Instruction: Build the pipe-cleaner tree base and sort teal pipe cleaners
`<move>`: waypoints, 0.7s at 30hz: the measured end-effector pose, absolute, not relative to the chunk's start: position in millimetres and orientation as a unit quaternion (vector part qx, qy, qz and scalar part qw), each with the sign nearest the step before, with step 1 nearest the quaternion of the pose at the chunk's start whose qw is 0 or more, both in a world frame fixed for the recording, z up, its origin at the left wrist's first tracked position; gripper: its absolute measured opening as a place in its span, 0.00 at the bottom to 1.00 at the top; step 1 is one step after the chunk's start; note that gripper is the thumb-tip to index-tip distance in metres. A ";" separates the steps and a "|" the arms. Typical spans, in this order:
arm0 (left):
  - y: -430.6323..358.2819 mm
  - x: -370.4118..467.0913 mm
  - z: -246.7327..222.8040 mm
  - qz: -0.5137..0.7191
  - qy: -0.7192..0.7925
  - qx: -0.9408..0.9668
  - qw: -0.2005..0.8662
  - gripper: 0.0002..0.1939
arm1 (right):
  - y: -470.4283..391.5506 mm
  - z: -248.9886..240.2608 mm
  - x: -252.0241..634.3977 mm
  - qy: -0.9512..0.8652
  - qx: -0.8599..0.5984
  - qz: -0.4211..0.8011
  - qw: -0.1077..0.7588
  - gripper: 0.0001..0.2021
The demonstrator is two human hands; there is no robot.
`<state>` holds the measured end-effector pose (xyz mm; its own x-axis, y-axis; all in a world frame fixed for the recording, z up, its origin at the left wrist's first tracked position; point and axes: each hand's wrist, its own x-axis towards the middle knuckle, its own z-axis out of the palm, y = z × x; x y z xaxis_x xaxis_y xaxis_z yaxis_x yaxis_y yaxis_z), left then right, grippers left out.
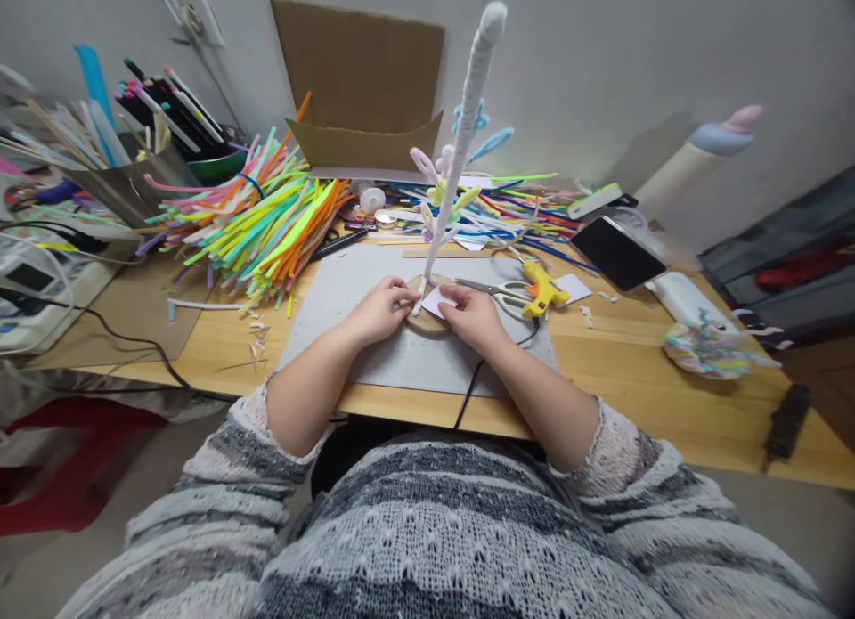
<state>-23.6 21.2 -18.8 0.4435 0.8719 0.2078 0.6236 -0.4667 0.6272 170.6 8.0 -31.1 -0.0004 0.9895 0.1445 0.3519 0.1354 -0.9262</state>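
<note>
A tall stem wrapped in white fuzzy pipe cleaner (460, 147) rises from a round wooden slice (431, 328). Pastel pipe-cleaner flowers (441, 191) show beside the stem. My right hand (476, 316) pinches a small white paper card (437, 301) between thumb and fingers, over the slice near the stem's foot. At the left edge of the slice, my left hand (382, 312) has its fingers curled in against the wood, close to the stem's foot. Its fingertips are partly hidden. Scissors (500, 291) and a yellow glue gun (542, 289) lie just right of my right hand.
A grey cutting mat (321, 307) lies under the work. Left stands a big bundle of colourful pipe cleaners (267, 227); more loose ones (527, 223) lie behind. A phone (618, 252) rests at right. The glue gun's black cord (471, 392) crosses the table's front edge.
</note>
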 end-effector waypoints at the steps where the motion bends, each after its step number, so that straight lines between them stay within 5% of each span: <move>1: 20.9 -23.4 -18.2 0.261 0.460 0.815 0.239 0.14 | 7.1 -31.0 170.6 -0.610 -0.548 0.365 0.441 0.16; 21: 21.2 -22.7 -18.3 0.267 0.460 0.808 0.252 0.15 | -1.9 -27.6 172.5 -0.590 -0.519 0.428 0.445 0.14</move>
<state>-22.7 21.2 -18.3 0.4341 0.8784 0.1996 0.6092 -0.4496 0.6532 172.5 -1.9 -27.6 -0.0637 0.9947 0.0807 0.2318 0.0935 -0.9683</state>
